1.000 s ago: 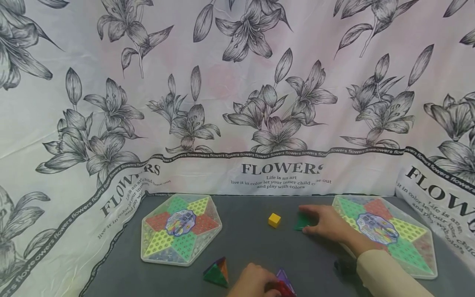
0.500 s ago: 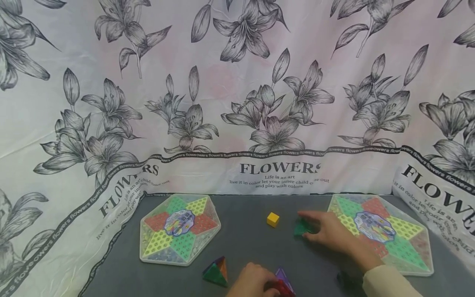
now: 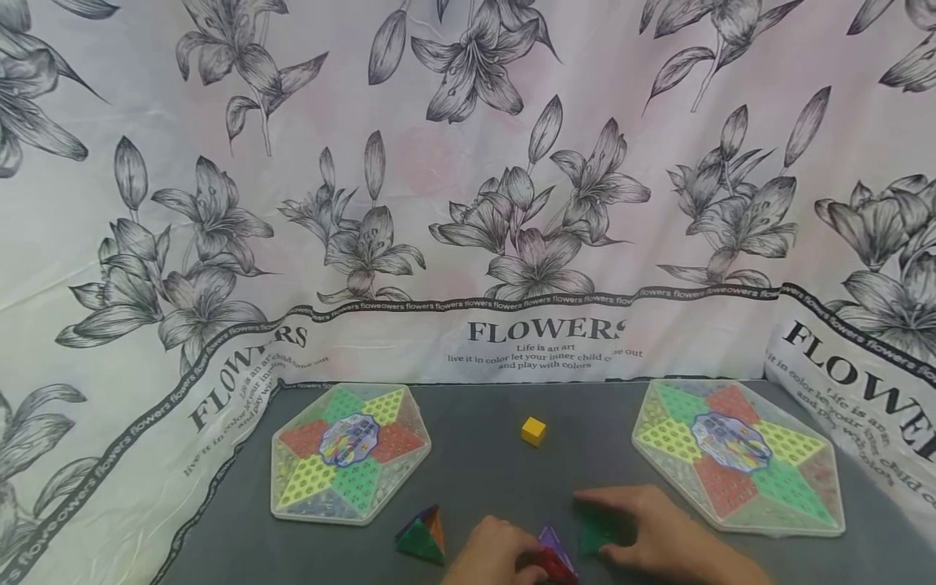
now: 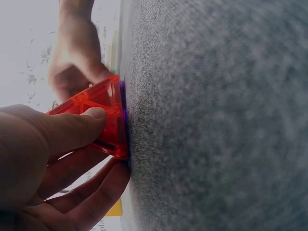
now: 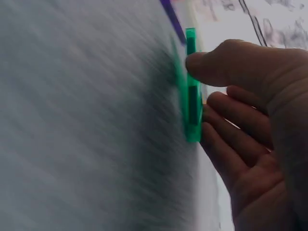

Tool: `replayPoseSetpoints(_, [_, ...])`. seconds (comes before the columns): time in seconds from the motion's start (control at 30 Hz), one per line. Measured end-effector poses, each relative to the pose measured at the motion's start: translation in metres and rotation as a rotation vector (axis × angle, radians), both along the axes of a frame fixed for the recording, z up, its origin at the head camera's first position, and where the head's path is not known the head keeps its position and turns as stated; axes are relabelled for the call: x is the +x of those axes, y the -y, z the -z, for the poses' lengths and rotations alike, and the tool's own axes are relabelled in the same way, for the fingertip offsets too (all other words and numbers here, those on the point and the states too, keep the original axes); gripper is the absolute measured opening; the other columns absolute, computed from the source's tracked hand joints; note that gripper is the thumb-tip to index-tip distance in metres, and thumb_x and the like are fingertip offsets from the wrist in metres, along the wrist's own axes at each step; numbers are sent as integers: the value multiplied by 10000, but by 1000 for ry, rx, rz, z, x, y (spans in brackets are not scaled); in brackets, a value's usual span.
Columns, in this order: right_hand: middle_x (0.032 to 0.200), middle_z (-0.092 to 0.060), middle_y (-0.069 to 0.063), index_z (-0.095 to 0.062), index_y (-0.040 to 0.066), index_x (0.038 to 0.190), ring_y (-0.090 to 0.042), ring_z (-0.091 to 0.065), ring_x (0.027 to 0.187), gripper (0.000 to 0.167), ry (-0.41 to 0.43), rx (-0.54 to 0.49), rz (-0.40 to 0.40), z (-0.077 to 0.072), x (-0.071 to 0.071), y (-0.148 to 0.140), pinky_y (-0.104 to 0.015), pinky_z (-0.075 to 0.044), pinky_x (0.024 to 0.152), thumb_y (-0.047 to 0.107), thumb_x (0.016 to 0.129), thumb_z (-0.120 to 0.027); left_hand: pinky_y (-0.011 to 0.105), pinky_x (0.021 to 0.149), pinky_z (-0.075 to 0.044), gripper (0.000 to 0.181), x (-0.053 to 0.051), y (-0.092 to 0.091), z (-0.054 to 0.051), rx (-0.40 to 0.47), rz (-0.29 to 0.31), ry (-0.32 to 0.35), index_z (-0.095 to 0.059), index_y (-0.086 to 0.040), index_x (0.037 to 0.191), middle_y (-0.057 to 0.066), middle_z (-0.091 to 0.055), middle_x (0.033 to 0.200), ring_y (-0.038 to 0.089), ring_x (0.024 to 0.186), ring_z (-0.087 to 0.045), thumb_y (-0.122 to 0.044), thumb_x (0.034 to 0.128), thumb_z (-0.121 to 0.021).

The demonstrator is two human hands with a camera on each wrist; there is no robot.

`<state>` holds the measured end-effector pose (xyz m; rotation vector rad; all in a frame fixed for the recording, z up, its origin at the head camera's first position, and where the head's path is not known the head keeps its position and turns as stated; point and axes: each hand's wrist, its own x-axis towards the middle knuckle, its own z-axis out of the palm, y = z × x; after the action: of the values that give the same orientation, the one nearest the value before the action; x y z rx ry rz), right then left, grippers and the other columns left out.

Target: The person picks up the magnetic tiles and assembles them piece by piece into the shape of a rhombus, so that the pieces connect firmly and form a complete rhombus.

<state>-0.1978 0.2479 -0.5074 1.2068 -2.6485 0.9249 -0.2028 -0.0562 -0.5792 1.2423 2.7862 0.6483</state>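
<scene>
In the head view my left hand [image 3: 491, 554] pinches a red translucent triangular magnetic tile [image 4: 108, 127] near the front of the grey table. A purple magnetic tile [image 3: 549, 539] lies against the red one, its edge showing along the tabletop in the left wrist view. Just to the right, my right hand [image 3: 661, 532] holds a green translucent magnetic tile [image 5: 193, 108] between thumb and fingers, low over the table. Seen edge-on in the right wrist view, this green tile is close to the surface, with a purple edge beyond it.
A small pyramid of green, orange and dark tiles [image 3: 422, 538] stands left of my left hand. Farther back sits a yellow cube [image 3: 534, 431]. Flat hexagonal boxes with star patterns lie left [image 3: 351, 455] and right [image 3: 737, 463]. A floral curtain [image 3: 541, 349] borders the table.
My right hand has drawn the green tile from beside the yellow cube toward the front, close to the red and purple tiles. The left hand keeps its hold on the red tile.
</scene>
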Motion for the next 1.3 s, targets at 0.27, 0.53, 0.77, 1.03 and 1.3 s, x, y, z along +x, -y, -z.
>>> replayPoseSetpoints(0.27, [1411, -748, -55, -672, 161, 1488, -62, -685, 1234, 684, 142, 29, 104, 7, 14, -1, -276, -607, 957, 375, 884, -910, 105, 737, -440, 120, -1, 0, 0, -7, -13, 39, -870, -264, 1036, -208, -795, 899, -163, 775, -599, -340, 943, -862])
replayPoseSetpoints(0.53, [1289, -794, -48, -728, 128, 1385, -60, -724, 1156, 507, 36, -75, -9, 19, 14, 0, -260, -622, 884, 210, 914, -895, 88, 727, -445, 127, 0, 2, 1, 10, 6, 8, -867, -247, 1041, -189, -802, 920, -153, 796, -618, -328, 944, -860])
replayPoseSetpoints(0.77, [1347, -779, -78, -692, 109, 1448, -51, -710, 1219, 523, 84, -178, -117, 25, 17, 13, -240, -617, 915, 131, 951, -851, 92, 701, -437, 119, 1, 1, 3, 17, -4, 14, -866, -267, 1030, -208, -788, 898, -155, 777, -602, -338, 934, -868])
replayPoseSetpoints(1.03, [1372, -742, -19, -684, 184, 1452, -134, -698, 1239, 596, -5, -33, 69, 24, 21, 10, -304, -617, 963, 316, 914, -902, 132, 729, -460, 112, 2, -2, -2, 0, -36, 87, -864, -282, 1029, -239, -768, 891, -143, 788, -600, -334, 930, -867])
replayPoseSetpoints(1.3, [1448, -686, -60, -739, 256, 1335, -262, -643, 1326, 445, 17, 72, 79, 21, 21, 11, -339, -600, 996, 464, 956, -844, 148, 746, -469, 94, 4, -1, -4, -8, -50, 141, -858, -290, 1026, -264, -743, 870, -144, 778, -588, -330, 941, -858])
